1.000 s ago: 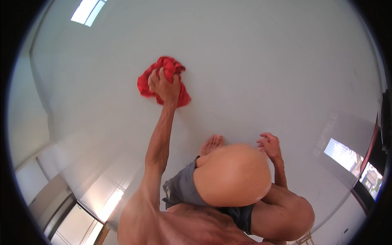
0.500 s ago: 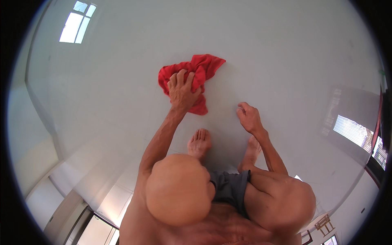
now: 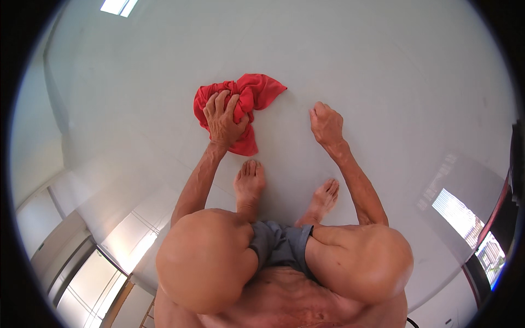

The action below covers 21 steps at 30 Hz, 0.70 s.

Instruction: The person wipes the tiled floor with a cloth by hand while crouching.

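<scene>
A crumpled red cloth [image 3: 255, 93] lies on the glossy pale grey floor, bunched at its left and running out to a point at the right. Over its left part my left hand [image 3: 223, 117] presses down, fingers bent and gripping the fabric. To the right, apart from the cloth, my right hand [image 3: 327, 124] is closed in a fist above or against the floor, and nothing shows in it. Whether its knuckles touch the floor I cannot tell.
My bare left foot [image 3: 249, 180] and right foot [image 3: 324, 198] stand on the floor [image 3: 383, 82] behind the hands, below my bent knees. A doorway [image 3: 90, 290] shows at the lower left. Dark-framed glazing [image 3: 492, 257] stands at the right edge.
The view has shifted, and the cloth with my left hand on it appears further left. My right hand has reached forward and its fingers are curled more tightly.
</scene>
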Each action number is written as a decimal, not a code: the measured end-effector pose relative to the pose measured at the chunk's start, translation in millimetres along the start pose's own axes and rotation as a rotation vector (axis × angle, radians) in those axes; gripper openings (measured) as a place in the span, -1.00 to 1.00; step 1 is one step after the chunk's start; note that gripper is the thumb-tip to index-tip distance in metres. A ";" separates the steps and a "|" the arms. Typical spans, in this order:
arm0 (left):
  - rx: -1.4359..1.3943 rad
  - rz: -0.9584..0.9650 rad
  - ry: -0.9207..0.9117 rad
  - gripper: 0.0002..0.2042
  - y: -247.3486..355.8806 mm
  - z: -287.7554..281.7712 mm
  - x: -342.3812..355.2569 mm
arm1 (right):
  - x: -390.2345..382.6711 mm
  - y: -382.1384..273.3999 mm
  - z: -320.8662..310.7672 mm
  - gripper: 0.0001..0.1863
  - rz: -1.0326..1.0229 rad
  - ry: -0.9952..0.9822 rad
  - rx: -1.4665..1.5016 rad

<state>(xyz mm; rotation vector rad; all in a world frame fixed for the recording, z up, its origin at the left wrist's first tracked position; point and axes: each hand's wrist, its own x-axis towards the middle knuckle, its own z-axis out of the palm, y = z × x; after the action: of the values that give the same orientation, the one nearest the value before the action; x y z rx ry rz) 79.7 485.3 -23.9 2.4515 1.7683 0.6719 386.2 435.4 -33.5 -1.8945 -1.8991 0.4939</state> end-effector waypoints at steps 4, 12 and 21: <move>-0.011 -0.006 0.019 -0.46 -10.8 8.4 -7.6 | -10.1 -6.0 -6.4 -0.77 0.009 -0.087 0.038; -0.075 -0.008 0.032 -0.43 -4.3 13.0 -6.7 | -6.3 -3.0 -4.9 -0.74 0.112 -0.059 0.023; -0.088 -0.013 0.045 -0.41 -6.6 4.1 -7.3 | 3.5 -5.9 -14.9 -0.70 0.119 -0.085 0.028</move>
<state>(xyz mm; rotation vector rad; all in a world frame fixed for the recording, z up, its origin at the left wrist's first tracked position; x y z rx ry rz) 73.5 481.8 -31.8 2.3845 1.7287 0.7925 388.9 438.3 -17.5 -2.0060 -1.8285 0.6436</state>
